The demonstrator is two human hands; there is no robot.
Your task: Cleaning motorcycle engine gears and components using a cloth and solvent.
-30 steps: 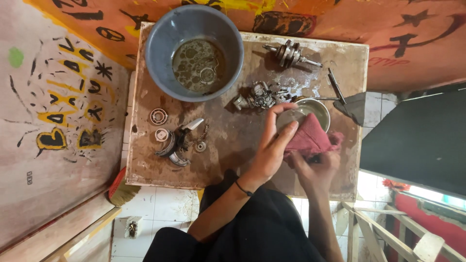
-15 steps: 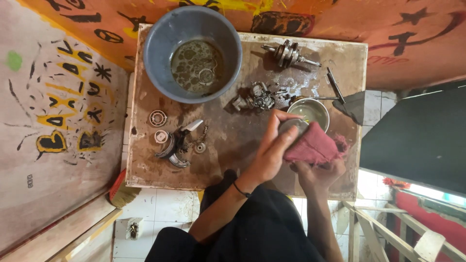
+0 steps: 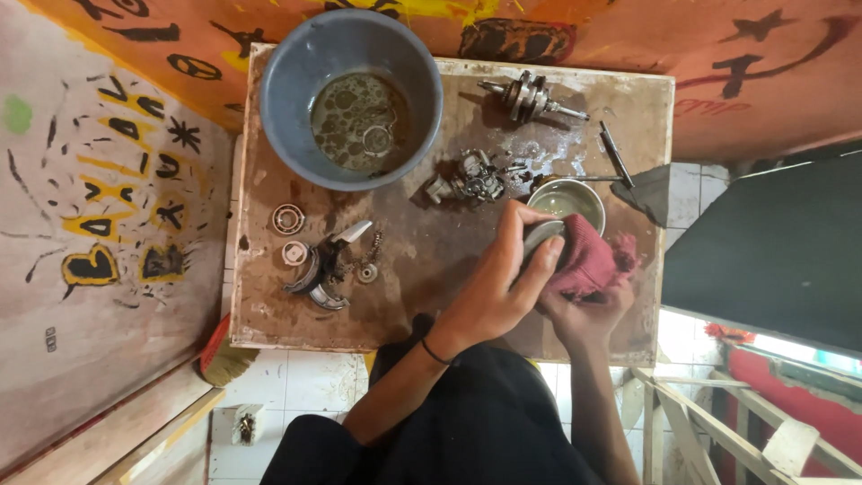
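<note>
My left hand (image 3: 499, 280) grips a round grey metal part (image 3: 540, 240) above the right side of a stained wooden board (image 3: 269, 296). My right hand (image 3: 582, 316) sits beneath a dark red rag (image 3: 588, 260) and presses it against that part. A small metal bowl (image 3: 567, 197) with pale liquid stands just behind the rag. Most of the metal part is hidden by fingers and cloth.
A grey basin (image 3: 349, 97) of oily liquid stands at the back left. A crankshaft (image 3: 532, 95), a heap of small engine parts (image 3: 474, 179), a bearing ring (image 3: 288, 218), clutch pieces (image 3: 325, 268) and a thin rod (image 3: 616, 154) lie on the board. White tiles show below.
The rag and the metal part have shifted slightly towards me and to the right, and the left fingers have moved over the part. The things on the board lie as before.
</note>
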